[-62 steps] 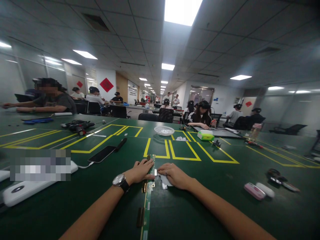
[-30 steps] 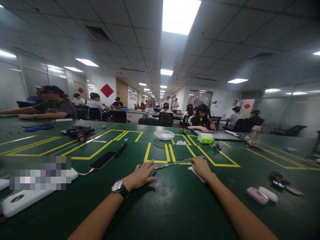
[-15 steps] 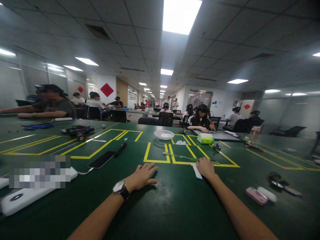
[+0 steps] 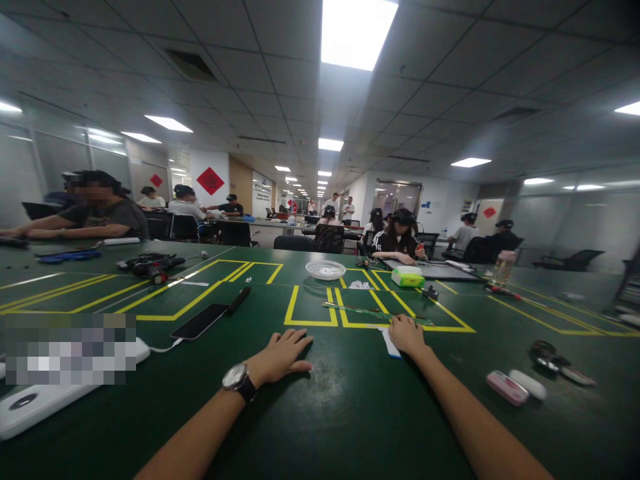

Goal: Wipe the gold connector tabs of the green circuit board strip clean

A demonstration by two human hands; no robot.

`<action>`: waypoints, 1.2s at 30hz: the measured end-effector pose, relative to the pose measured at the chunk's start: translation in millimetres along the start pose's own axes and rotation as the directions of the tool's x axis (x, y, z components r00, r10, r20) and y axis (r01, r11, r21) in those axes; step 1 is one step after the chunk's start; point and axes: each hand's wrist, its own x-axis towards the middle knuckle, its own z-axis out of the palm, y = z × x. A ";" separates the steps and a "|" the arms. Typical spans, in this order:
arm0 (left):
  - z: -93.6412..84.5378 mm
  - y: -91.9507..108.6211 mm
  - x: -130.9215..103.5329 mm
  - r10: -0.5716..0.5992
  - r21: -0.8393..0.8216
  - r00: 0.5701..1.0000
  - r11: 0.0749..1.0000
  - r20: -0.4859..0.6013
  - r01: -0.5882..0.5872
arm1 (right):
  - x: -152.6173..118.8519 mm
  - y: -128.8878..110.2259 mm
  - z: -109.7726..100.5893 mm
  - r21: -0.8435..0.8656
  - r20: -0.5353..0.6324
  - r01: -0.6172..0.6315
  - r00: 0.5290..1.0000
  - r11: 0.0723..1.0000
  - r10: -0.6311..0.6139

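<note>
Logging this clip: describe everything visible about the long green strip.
The green strip is long and narrow, resembling a circuit board, with a golden-brown tint toward its left end. It lies crosswise on the green table, over yellow tape lines, its right end slightly nearer the wearer. The right hand partly overlaps it in view; whether they touch is unclear.

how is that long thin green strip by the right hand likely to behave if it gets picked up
The green strip is narrow and looks thin, so probably light. Being long, it may flex if lifted by one end. It appears to lie flat on the table, so it seems unlikely to roll.
</note>
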 end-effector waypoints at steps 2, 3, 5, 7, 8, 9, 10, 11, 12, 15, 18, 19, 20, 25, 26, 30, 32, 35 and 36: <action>0.6 -0.7 0.2 0.002 0.004 1.000 1.000 -0.008 -0.002 | -0.2 0.9 -1.3 0.010 0.011 0.001 1.000 1.000 -0.001; 0.6 -1.0 0.3 0.003 0.004 1.000 1.000 -0.011 -0.003 | -0.1 1.4 -2.3 0.014 0.016 0.002 1.000 1.000 -0.002; -0.5 -1.1 0.0 0.001 0.004 1.000 1.000 -0.018 -0.001 | -0.2 2.5 -5.5 0.022 0.025 0.008 1.000 1.000 -0.009; -3.3 -0.2 -0.6 -0.003 0.005 0.999 1.000 -0.036 0.003 | -0.9 3.4 -10.1 0.033 0.031 0.025 0.999 0.999 -0.026; -5.3 0.5 -0.8 -0.004 0.006 0.999 1.000 -0.051 0.004 | -1.5 3.3 -12.8 0.039 0.032 0.037 0.999 0.999 -0.038; -7.4 1.5 -1.0 -0.003 0.008 0.998 1.000 -0.069 0.003 | -2.3 2.7 -15.6 0.046 0.033 0.052 0.998 0.998 -0.054; -9.5 2.6 -1.1 0.001 0.010 0.996 1.000 -0.089 0.000 | -3.3 1.4 -18.4 0.053 0.033 0.072 0.997 0.996 -0.074; -11.5 3.8 -1.1 0.007 0.012 0.994 1.000 -0.111 -0.005 | -4.4 -1.0 -21.1 0.061 0.031 0.097 0.995 0.993 -0.099; -13.3 5.1 -0.9 0.011 0.014 0.991 1.000 -0.132 -0.010 | -5.7 -4.5 -23.5 0.070 0.028 0.128 0.991 0.989 -0.130; -17.1 8.9 -0.1 0.014 0.018 0.984 1.000 -0.178 -0.011 | -11.5 -22.6 -28.3 0.099 0.007 0.250 0.968 0.963 -0.252; -18.1 10.9 1.0 0.025 0.030 0.977 0.999 -0.209 -0.019 | -22.7 -50.9 -30.8 0.154 -0.051 0.436 0.899 0.886 -0.434; -17.9 10.9 1.3 0.033 0.038 0.975 0.999 -0.222 -0.025 | -28.0 -61.8 -31.7 0.186 -0.087 0.518 0.855 0.835 -0.511; -17.4 10.6 1.6 0.039 0.045 0.972 0.999 -0.232 -0.029 | -34.2 -73.0 -32.9 0.222 -0.132 0.600 0.800 0.769 -0.586; -12.6 5.5 0.7 0.058 0.042 0.984 0.998 -0.168 -0.052 | -71.5 -121.7 -44.7 0.330 -0.270 0.830 0.540 0.451 -0.797; -11.5 4.4 0.1 0.062 0.033 0.989 0.998 -0.134 -0.058 | -78.4 -128.0 -48.0 0.342 -0.275 0.850 0.499 0.401 -0.822; -7.9 1.6 -1.7 0.051 -0.004 0.999 0.999 -0.012 -0.051 | -96.1 -139.2 -60.2 0.376 -0.262 0.887 0.380 0.269 -0.887; -6.8 1.2 -1.6 0.037 -0.018 0.999 0.999 0.022 -0.037 | -97.2 -138.7 -62.9 0.370 -0.266 0.892 0.368 0.258 -0.891; -6.5 1.5 -0.9 0.026 -0.025 0.999 0.999 0.027 -0.025 | -87.9 -132.7 -60.7 0.301 -0.273 0.895 0.410 0.328 -0.870; -6.8 1.7 -0.6 0.021 -0.023 0.999 1.000 0.025 -0.021 | -82.0 -128.9 -58.4 0.264 -0.270 0.882 0.457 0.391 -0.848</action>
